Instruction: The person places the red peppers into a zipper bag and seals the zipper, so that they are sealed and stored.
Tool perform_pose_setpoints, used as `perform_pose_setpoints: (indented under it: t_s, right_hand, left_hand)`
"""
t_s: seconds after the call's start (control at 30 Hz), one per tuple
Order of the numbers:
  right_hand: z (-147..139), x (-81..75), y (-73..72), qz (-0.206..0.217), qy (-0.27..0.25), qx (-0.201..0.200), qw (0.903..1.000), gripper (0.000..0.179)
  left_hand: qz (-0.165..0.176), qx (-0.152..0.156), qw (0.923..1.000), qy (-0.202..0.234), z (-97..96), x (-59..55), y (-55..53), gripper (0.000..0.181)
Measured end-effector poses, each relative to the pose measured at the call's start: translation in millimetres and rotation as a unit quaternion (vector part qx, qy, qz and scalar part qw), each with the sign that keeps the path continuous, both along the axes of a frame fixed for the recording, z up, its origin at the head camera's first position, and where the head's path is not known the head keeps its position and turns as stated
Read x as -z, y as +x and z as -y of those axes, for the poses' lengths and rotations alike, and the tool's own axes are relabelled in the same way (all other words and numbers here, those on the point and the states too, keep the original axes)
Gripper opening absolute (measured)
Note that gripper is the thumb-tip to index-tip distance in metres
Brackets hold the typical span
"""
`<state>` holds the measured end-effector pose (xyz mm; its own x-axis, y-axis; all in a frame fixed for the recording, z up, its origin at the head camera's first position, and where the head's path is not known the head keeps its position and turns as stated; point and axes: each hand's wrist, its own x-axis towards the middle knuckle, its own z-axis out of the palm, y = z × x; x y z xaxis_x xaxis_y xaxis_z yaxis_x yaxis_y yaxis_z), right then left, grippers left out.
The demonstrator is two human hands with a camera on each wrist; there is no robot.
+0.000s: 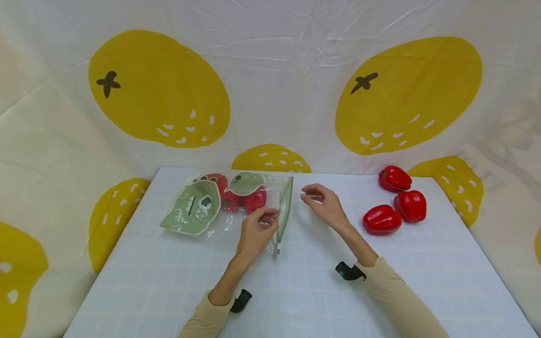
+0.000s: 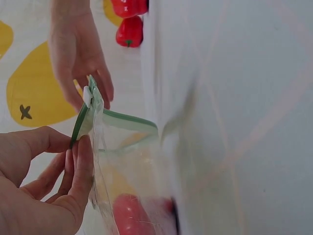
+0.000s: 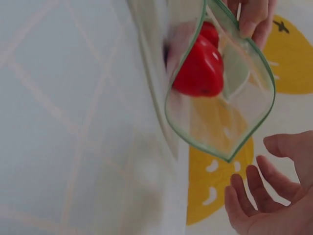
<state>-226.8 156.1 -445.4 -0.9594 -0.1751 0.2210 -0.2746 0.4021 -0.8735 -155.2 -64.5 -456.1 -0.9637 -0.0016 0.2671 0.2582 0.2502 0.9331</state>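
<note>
A clear zip bag (image 1: 192,209) with green cartoon prints and a green zip edge lies on the left half of the table, its mouth facing right. Inside it, red bell peppers (image 1: 255,200) show through the plastic. My left hand (image 1: 255,232) pinches the near side of the zip edge between thumb and fingers, close to the white slider (image 2: 88,96). Seen from the right wrist, the bag's mouth (image 3: 271,81) gapes wide, with a pepper (image 3: 200,71) visible within. Just right of that mouth hovers my right hand (image 1: 324,206), fingers loosely bent and holding nothing.
Three loose red bell peppers sit at the right of the table: one at the back (image 1: 394,179), one to its right (image 1: 410,206) and one nearer (image 1: 382,220). A white cloth with yellow fruit prints (image 1: 160,89) hangs behind the table (image 1: 321,300).
</note>
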Motion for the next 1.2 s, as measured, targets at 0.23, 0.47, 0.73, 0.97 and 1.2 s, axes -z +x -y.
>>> perform_pose_setpoints:
  t_s: [0.23, 0.47, 0.73, 0.97, 1.2]
  right_hand:
    - [-25, -2.4, 5.2, -0.008, 0.029, 0.026, 0.9992, 0.03]
    - [-47, -6.2, 12.4, -0.017, 0.05, 0.05, 0.9974, 0.033]
    - [-74, -6.1, 20.5, -0.018, 0.083, 0.074, 0.9936, 0.038]
    - [-96, -6.0, 28.3, -0.017, 0.104, 0.103, 0.9891, 0.041]
    - [-118, -4.6, 40.0, -0.017, 0.133, 0.135, 0.9817, 0.046]
  left_hand:
    - [-0.005, 0.003, 1.0, 0.001, 0.1, 1.3, -0.1, 0.017]
    - [0.001, 0.003, 1.0, -0.006, 0.3, 0.9, 0.7, 0.017]
    - [0.002, 0.007, 1.0, 0.001, 1.0, 3.8, -0.6, 0.017]
    - [0.002, 0.008, 1.0, -0.003, 1.5, 4.6, -0.9, 0.016]
    - [0.006, 0.011, 0.9999, -0.004, 1.2, 4.7, -0.1, 0.017]
